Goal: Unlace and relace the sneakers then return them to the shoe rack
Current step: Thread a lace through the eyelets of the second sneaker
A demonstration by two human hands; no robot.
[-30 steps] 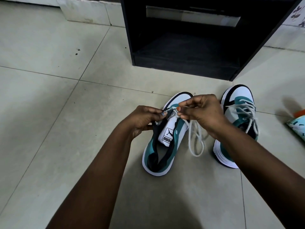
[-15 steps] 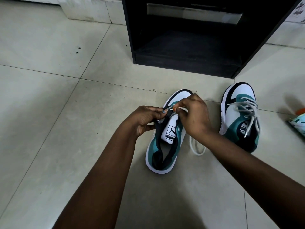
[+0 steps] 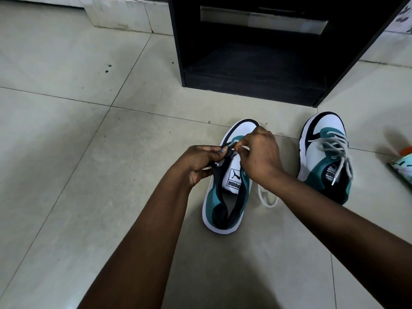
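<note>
Two white, teal and black sneakers stand on the tiled floor, toes toward the black shoe rack (image 3: 256, 70). The left sneaker (image 3: 225, 197) has its tongue pulled up and most eyelets bare. My left hand (image 3: 198, 163) grips its left eyelet edge. My right hand (image 3: 258, 157) pinches the tip of the white lace (image 3: 268, 198) at an eyelet near the toe; a loop of that lace lies on the floor beside the shoe. The right sneaker (image 3: 323, 157) stands apart, laced with grey-white laces hanging loose.
The shoe rack's low shelf is open and dark, right behind the sneakers. A patterned object with an orange part (image 3: 402, 166) lies at the right edge. A white plinth (image 3: 120, 18) runs along the back left. Pale floor tiles (image 3: 66, 152) spread to the left.
My right hand has moved left and forward, bringing the lace tip to the eyelet by my left fingers. The lace loop on the floor has shortened.
</note>
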